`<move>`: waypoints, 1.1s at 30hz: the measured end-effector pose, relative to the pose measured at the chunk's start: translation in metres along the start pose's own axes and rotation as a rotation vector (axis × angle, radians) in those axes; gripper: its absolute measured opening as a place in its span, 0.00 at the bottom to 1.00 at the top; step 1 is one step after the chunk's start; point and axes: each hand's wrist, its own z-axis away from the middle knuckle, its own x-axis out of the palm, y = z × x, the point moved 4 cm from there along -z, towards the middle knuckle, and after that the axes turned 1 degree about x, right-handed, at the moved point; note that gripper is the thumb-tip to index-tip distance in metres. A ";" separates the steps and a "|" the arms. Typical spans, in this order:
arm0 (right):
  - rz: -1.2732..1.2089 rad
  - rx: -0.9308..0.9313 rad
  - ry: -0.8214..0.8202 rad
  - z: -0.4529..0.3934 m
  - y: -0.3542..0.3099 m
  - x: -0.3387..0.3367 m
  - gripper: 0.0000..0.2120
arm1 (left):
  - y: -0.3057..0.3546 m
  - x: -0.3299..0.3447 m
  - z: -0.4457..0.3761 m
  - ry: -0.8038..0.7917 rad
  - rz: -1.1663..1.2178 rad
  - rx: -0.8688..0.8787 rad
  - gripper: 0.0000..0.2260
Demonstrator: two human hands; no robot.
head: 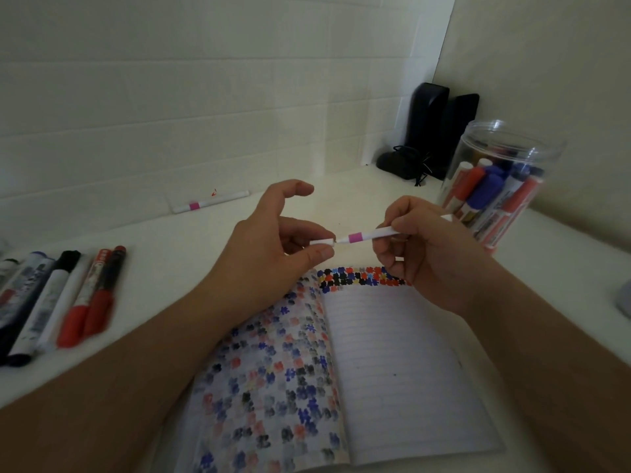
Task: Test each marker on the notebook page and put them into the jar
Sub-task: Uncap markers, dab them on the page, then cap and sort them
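My right hand [423,247] grips a thin white marker with a pink band [362,236], held level above the open notebook [392,363]. My left hand [273,247] pinches its small white cap [321,242] right at the marker's tip. The lined right page is bare apart from a small dot, and a flower pattern covers the left page. A clear plastic jar [502,179] with several red and blue markers stands at the right. A second thin pink-banded marker [210,202] lies by the back wall. Several thick markers [68,298] lie in a row at the left.
The white desk [205,240] meets a white tiled wall behind. Two black speakers [440,128] with a tangle of cable stand in the back right corner behind the jar. A grey object [625,298] shows at the right edge.
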 end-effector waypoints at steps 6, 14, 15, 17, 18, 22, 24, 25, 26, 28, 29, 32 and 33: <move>0.074 -0.017 0.003 0.002 -0.001 0.004 0.14 | 0.002 0.000 0.001 0.006 0.021 0.011 0.30; 0.093 -0.025 0.069 0.002 0.004 0.010 0.08 | 0.002 -0.002 0.001 0.054 0.007 -0.022 0.31; 0.069 -0.033 0.085 0.002 0.005 0.011 0.08 | 0.003 -0.002 0.002 0.055 0.006 -0.024 0.31; 0.010 -0.058 0.110 0.002 0.008 0.014 0.09 | 0.004 0.000 0.003 0.062 -0.004 -0.019 0.31; -0.013 -0.072 0.114 0.003 0.009 0.017 0.08 | 0.005 0.000 0.004 0.071 -0.007 -0.016 0.31; -0.034 -0.155 0.119 0.002 0.010 0.028 0.07 | 0.006 -0.004 0.004 0.100 -0.058 0.025 0.30; -0.026 -0.176 0.123 0.001 0.010 0.032 0.07 | 0.006 -0.006 0.003 0.109 -0.113 0.048 0.29; -0.011 -0.186 0.127 -0.001 0.010 0.032 0.07 | 0.006 -0.006 0.003 0.104 -0.148 0.057 0.27; 0.020 -0.197 0.133 -0.001 0.009 0.032 0.08 | 0.007 -0.005 0.002 0.083 -0.194 0.067 0.25; 0.147 -0.239 0.154 -0.001 0.007 0.032 0.08 | 0.011 0.003 0.001 -0.004 -0.320 0.112 0.18; 0.230 -0.269 0.169 -0.001 0.007 0.033 0.08 | 0.014 0.009 0.002 -0.053 -0.373 0.145 0.14; 0.403 -0.306 0.184 0.000 0.009 0.036 0.03 | 0.018 0.018 0.006 -0.103 -0.402 0.148 0.06; 0.419 -0.302 0.169 0.000 0.010 0.037 0.08 | 0.017 0.014 0.005 -0.091 -0.385 0.112 0.04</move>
